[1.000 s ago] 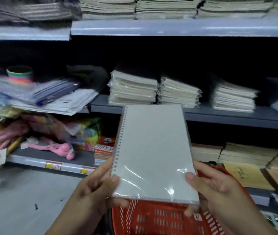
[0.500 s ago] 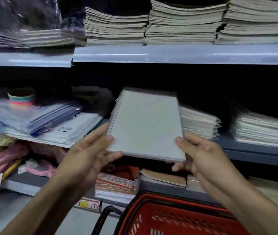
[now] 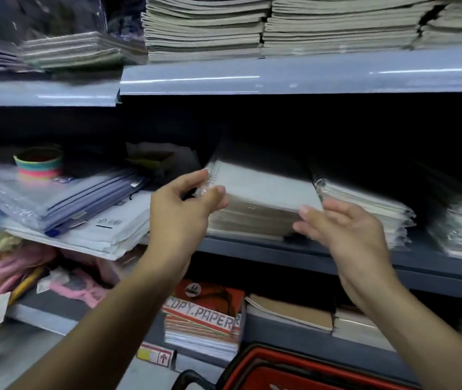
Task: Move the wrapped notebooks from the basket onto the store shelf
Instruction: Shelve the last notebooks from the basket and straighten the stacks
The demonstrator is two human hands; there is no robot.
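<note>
The spiral notebook point(image 3: 263, 184) has gone from mid-air onto the left stack point(image 3: 249, 220) on the middle shelf point(image 3: 280, 254). Left hand point(image 3: 180, 209) still pinches its near-left corner; right hand point(image 3: 345, 229) is open, fingertips at the near-right corner. Red basket point(image 3: 294, 370) waits below.

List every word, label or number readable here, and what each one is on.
"COPY.PAPER": red ream stack on the lower shelf.
"A4": round black sticker on top of that stack.
Shelf-edge price tag: red arrow only, print unreadable.
White packet label: too blurred.
</note>
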